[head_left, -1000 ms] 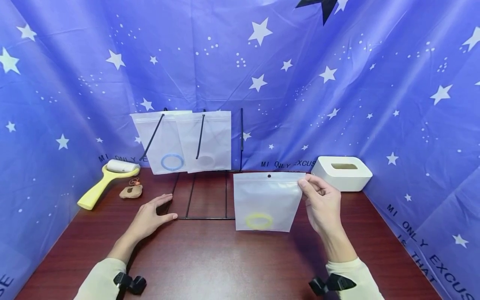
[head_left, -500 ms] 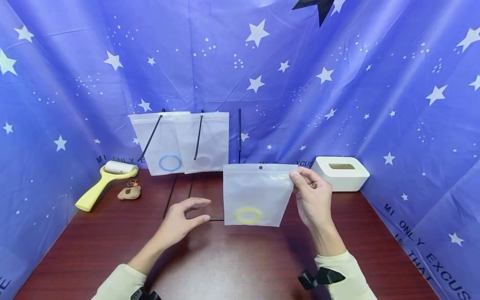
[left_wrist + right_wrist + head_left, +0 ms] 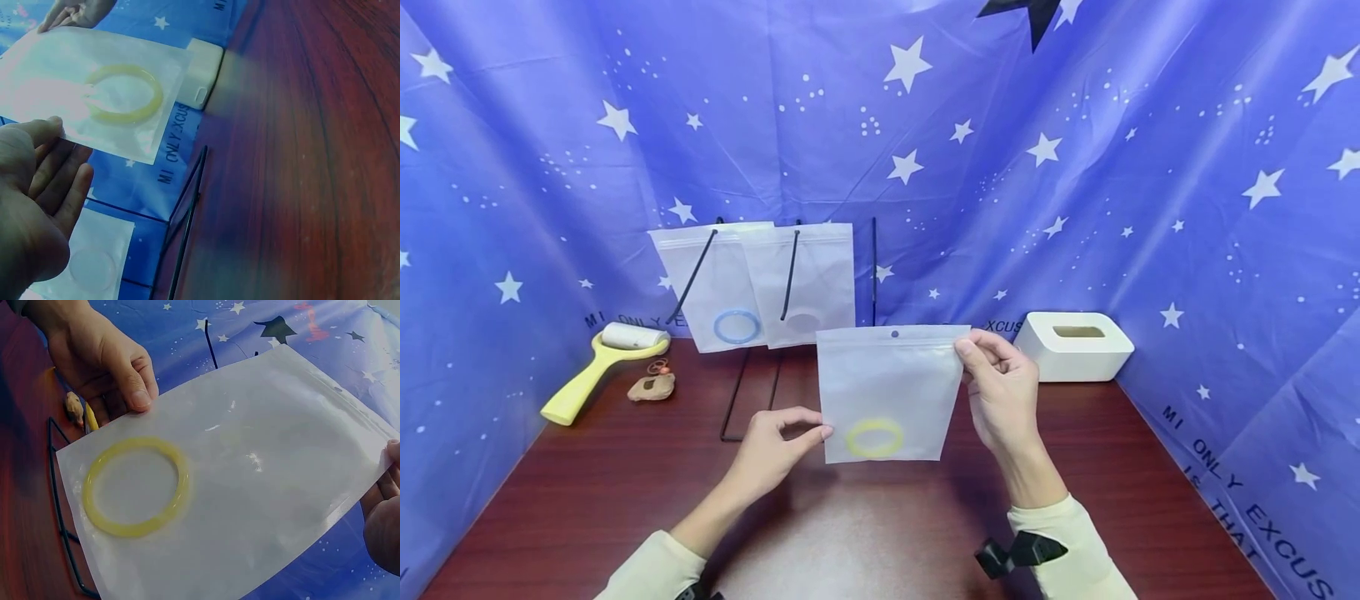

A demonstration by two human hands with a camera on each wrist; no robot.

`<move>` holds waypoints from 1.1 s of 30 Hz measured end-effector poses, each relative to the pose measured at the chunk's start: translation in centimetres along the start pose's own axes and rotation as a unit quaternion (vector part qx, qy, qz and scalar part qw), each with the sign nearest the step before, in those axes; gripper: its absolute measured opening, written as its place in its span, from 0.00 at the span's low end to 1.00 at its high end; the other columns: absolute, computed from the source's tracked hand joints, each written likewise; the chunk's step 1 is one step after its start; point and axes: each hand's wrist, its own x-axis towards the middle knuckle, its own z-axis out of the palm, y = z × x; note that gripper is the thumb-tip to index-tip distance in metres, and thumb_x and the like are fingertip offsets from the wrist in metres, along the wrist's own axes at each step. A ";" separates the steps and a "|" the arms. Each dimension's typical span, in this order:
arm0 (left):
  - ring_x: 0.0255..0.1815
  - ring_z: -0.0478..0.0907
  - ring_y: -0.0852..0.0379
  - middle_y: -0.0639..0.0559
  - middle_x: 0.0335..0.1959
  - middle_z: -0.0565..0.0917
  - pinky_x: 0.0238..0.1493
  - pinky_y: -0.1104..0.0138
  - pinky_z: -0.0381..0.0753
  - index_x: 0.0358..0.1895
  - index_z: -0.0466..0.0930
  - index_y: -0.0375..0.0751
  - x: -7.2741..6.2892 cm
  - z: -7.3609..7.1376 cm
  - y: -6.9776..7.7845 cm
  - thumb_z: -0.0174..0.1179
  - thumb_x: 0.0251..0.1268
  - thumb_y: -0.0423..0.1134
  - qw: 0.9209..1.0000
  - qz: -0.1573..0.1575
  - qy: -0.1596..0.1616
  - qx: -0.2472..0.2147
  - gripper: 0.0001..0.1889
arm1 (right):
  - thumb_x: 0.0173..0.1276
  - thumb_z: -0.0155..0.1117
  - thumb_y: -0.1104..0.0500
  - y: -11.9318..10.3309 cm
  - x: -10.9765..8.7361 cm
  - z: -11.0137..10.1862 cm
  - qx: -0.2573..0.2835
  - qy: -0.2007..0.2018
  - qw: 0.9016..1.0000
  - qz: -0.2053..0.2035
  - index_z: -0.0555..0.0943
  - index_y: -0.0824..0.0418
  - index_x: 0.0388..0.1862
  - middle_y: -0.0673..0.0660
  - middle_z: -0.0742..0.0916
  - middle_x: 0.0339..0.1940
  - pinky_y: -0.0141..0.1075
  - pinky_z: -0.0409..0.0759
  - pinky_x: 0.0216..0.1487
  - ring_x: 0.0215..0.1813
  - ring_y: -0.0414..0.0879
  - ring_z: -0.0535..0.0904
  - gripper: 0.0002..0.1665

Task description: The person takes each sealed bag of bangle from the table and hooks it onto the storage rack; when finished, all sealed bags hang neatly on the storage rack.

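A translucent zip bag [image 3: 891,383] with a yellow ring [image 3: 875,438] inside is held up over the table, its punched hole at the top middle. My right hand [image 3: 1003,396] pinches its upper right corner between thumb and fingers. On the opposite side, my left hand [image 3: 775,450] pinches the left edge low down, thumb in front, as the left wrist view also shows. Behind, a black wire rack [image 3: 730,408] carries two similar bags on its prongs: one bag with a blue ring [image 3: 700,275], and one bag with a pale ring [image 3: 820,271]. A third prong [image 3: 874,271] has no bag on it.
A yellow-handled lint roller [image 3: 591,367] lies at the left, beside a small brown trinket [image 3: 652,387] with an orange cord. At the back right stands a white tissue box [image 3: 1075,346]. Blue star-printed cloth surrounds the dark red wooden table [image 3: 880,533].
My left hand has left the rack's base, moved right and taken hold of the bag's left edge. My right hand has brought the bag left and slightly up.
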 end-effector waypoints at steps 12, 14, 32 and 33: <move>0.40 0.89 0.66 0.54 0.37 0.93 0.45 0.71 0.85 0.40 0.93 0.49 0.5 -1.4 0.3 0.74 0.63 0.45 1.000 -0.002 0.018 -0.001 0.07 | 0.69 0.64 0.76 0.1 1.4 0.7 -0.048 -0.004 0.999 -0.010 0.87 0.60 0.35 0.49 0.89 0.27 0.27 0.84 0.36 0.30 0.35 0.80 0.13; 0.41 0.88 0.67 0.55 0.38 0.93 0.46 0.72 0.85 0.40 0.93 0.50 0.7 -1.6 0.3 0.74 0.63 0.46 1.000 -0.004 0.023 0.003 0.07 | 0.69 0.64 0.77 0.1 1.6 0.9 -0.057 -0.007 0.998 -0.014 0.87 0.60 0.34 0.49 0.88 0.26 0.27 0.84 0.37 0.30 0.36 0.80 0.14; 0.43 0.86 0.70 0.49 0.39 0.93 0.48 0.75 0.82 0.42 0.93 0.42 2.6 -1.9 -0.8 0.73 0.64 0.44 0.999 -0.010 0.049 -0.005 0.10 | 0.68 0.68 0.71 0.7 4.0 1.9 -0.123 -0.007 0.992 -0.015 0.87 0.58 0.33 0.47 0.88 0.26 0.29 0.85 0.38 0.32 0.36 0.82 0.09; 0.43 0.86 0.70 0.48 0.39 0.93 0.47 0.75 0.82 0.43 0.93 0.42 2.8 -1.9 -0.9 0.73 0.64 0.44 0.999 -0.011 0.051 -0.006 0.11 | 0.68 0.69 0.71 0.8 4.1 1.9 -0.126 -0.007 0.992 -0.015 0.87 0.60 0.34 0.47 0.88 0.26 0.29 0.85 0.38 0.31 0.36 0.82 0.07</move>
